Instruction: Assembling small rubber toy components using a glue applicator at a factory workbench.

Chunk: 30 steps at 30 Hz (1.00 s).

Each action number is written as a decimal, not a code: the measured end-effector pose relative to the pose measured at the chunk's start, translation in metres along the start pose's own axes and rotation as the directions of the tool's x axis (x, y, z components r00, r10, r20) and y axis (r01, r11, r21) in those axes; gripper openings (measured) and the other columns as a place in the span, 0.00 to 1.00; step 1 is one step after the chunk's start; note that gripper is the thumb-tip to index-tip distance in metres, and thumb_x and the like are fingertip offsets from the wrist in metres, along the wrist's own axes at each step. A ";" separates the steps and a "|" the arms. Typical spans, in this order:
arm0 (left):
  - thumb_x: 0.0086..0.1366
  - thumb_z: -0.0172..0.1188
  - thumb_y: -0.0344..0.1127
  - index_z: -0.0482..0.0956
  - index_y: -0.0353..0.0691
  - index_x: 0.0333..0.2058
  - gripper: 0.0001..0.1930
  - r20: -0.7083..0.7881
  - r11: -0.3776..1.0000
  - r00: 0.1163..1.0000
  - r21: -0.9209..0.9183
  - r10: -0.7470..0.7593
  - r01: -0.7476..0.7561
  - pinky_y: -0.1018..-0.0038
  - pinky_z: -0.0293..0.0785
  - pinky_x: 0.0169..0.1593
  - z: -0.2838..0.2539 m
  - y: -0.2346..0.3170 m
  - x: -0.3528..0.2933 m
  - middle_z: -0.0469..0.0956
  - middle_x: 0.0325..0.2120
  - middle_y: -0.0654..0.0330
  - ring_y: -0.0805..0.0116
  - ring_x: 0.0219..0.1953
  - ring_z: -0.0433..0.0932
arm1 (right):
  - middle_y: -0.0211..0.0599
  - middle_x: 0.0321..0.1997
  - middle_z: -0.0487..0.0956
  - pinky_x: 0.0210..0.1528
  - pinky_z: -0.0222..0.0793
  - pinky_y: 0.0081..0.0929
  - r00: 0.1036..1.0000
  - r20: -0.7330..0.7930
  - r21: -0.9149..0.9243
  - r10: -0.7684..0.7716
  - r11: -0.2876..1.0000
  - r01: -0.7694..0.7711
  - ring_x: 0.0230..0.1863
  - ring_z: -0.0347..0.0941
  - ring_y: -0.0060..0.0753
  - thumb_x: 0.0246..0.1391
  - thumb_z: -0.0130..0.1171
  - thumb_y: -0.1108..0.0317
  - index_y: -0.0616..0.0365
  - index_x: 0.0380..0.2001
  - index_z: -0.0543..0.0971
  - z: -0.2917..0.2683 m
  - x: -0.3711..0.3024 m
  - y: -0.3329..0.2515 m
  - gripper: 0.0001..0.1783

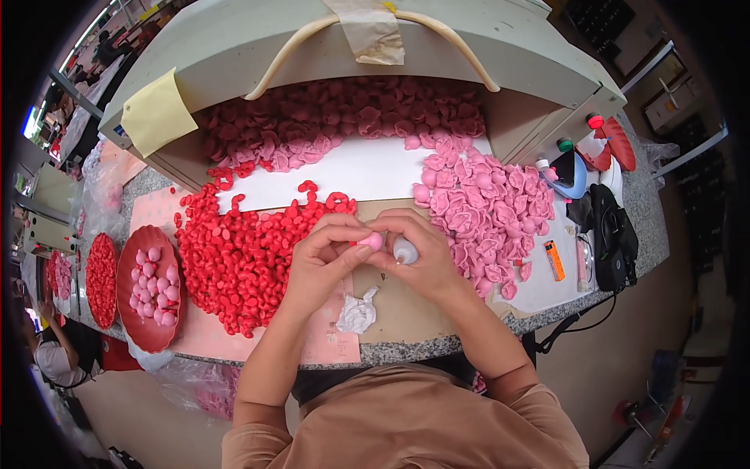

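Observation:
My left hand (328,248) pinches a small round pink piece (372,241) between thumb and fingertips, with a bit of red showing at its edge. My right hand (428,254) is closed around a small translucent squeeze bottle (405,251), and its fingertips meet the left hand's at the pink piece. Left of my hands spreads a heap of small red curled pieces (250,266). On the right lies a heap of pink petal-like, cupped pieces (484,203). A crumpled white tissue (358,311) rests just below my hands.
A red scalloped dish (148,336) holding pink balls stands at the left, beside a dish of red pieces (101,277). An open-fronted grey housing (328,55) arches over more pink pieces. At right are an orange lighter (555,260), a black bag (613,242) and capped bottles (591,144).

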<state>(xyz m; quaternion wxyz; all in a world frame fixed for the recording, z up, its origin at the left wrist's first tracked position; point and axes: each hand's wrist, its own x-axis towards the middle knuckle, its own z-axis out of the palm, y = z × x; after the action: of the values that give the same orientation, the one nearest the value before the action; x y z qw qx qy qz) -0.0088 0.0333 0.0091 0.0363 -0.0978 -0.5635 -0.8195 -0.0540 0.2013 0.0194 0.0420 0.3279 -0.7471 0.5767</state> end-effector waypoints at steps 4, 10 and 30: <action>0.57 0.57 0.20 0.76 0.35 0.38 0.10 -0.035 0.998 0.999 -0.063 0.014 -0.017 0.78 0.71 0.49 -0.004 -0.008 -0.002 0.69 0.41 0.59 0.71 0.46 0.71 | 0.34 0.39 0.74 0.35 0.68 0.22 0.999 -0.030 0.047 0.033 0.998 -0.032 0.33 0.70 0.25 0.37 0.70 0.70 0.57 0.39 0.77 0.000 -0.002 -0.005 0.22; 0.58 0.57 0.23 0.76 0.39 0.39 0.09 -0.077 0.951 0.997 -0.310 -0.012 -0.013 0.72 0.70 0.52 0.007 -0.016 -0.008 0.68 0.44 0.59 0.67 0.48 0.70 | 0.36 0.40 0.71 0.41 0.68 0.27 0.998 -0.047 -0.068 -0.052 0.997 0.049 0.43 0.69 0.34 0.40 0.68 0.64 0.56 0.43 0.77 -0.001 -0.003 -0.009 0.23; 0.60 0.58 0.31 0.75 0.42 0.39 0.09 -0.129 0.854 0.983 -0.519 -0.132 0.046 0.67 0.67 0.54 0.017 -0.016 -0.011 0.69 0.46 0.61 0.65 0.48 0.70 | 0.34 0.44 0.70 0.46 0.65 0.24 0.994 -0.078 0.224 0.081 0.973 -0.062 0.46 0.68 0.29 0.44 0.65 0.70 0.59 0.43 0.77 0.008 -0.003 -0.014 0.20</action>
<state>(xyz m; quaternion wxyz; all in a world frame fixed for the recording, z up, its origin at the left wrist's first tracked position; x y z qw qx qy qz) 0.0017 0.0548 -0.0019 0.0158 -0.0117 -0.3240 -0.9459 -0.0420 0.1933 0.0271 0.0166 0.2782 -0.6871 0.6709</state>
